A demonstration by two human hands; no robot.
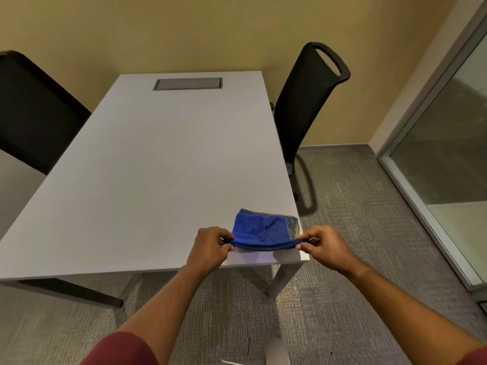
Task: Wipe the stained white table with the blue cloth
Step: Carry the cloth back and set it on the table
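Pinching a blue cloth point(263, 231) at its near edge, both hands work above the near right corner of a white tabletop point(147, 164). The left hand point(210, 246) grips the cloth's left end between thumb and fingers; the right hand point(322, 246) grips the right end likewise. Stretched between them, the cloth's far part rests on the tabletop.
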